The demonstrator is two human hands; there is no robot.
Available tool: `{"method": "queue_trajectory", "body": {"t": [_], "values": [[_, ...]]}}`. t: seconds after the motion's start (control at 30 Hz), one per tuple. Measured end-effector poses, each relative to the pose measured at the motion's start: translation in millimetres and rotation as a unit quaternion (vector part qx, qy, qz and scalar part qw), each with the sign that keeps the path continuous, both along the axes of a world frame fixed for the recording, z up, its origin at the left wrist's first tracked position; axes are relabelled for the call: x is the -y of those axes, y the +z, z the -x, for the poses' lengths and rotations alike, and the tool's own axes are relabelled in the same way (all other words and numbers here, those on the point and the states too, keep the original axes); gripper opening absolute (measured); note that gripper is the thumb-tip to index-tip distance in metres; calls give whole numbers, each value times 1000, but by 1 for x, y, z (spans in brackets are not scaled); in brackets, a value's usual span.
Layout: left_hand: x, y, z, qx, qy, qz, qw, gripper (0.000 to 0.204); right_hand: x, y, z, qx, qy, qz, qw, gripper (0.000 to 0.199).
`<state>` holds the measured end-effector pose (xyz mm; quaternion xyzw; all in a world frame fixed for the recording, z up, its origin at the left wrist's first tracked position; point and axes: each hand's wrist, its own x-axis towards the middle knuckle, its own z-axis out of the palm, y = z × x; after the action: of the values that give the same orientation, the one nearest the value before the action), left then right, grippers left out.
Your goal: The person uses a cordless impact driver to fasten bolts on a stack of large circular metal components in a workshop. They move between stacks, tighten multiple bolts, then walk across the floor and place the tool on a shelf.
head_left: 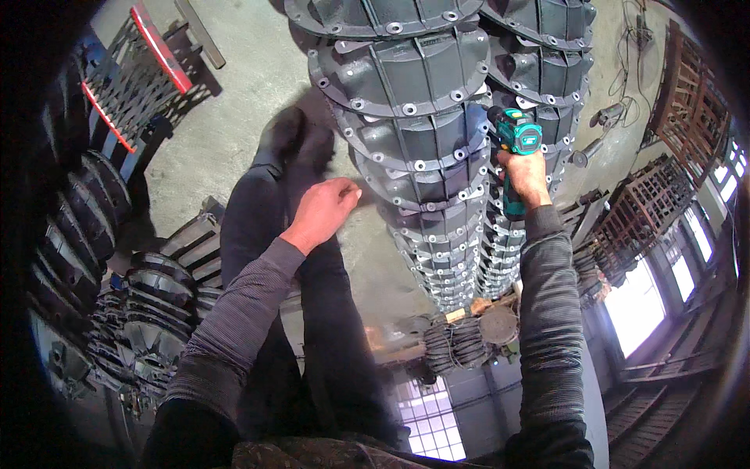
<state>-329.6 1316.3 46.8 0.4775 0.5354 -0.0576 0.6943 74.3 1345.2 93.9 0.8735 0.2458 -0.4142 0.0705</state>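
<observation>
Teal and black, the cordless drill [517, 148] sat upright in the right hand [525, 177], whose fingers were wrapped tight round its handle from the near side. The body of the tool rose above the knuckles, and its nose pointed left, meeting the bolt-hole rim of a grey cast-metal cover [426, 141] in the nearer stack. So the drill lay wholly within the grip, with only its head and the base of its handle showing clear of the fingers.

The left hand [322, 211] hung free just left of the same stack [422, 203], palm down and fingers loosely curled, holding nothing and touching nothing as far as could be seen. It lay near the covers' flanged edges and well apart from the drill.

A second stack [539, 70] of like covers stood just beyond the right hand. Both forearms wore grey ribbed sleeves [234, 313]. Below the left hand lay the concrete floor [234, 117], with the person's dark trouser leg and shoe [285, 137] on it. Dark ribbed castings [156, 313] were heaped at the left, a red-edged metal grating [137, 74] leaned farther off, and rusty wire crates [687, 102] stood at the right.
</observation>
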Motion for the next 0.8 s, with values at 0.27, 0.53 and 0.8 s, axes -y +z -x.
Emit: {"method": "queue_trajectory", "body": {"t": [0.27, 0.53, 0.8], "values": [[-12, 67, 2, 10, 40, 40, 998, 32, 0, -13, -11, 9, 36, 60, 998, 37], [-19, 79, 9, 28, -31, -29, 999, 31, 7, -15, -11, 21, 25, 45, 998, 35], [-12, -4, 65, -2, -146, -45, 988, 32, 49, 26, 6, -24, -38, -113, 993, 20]]}}
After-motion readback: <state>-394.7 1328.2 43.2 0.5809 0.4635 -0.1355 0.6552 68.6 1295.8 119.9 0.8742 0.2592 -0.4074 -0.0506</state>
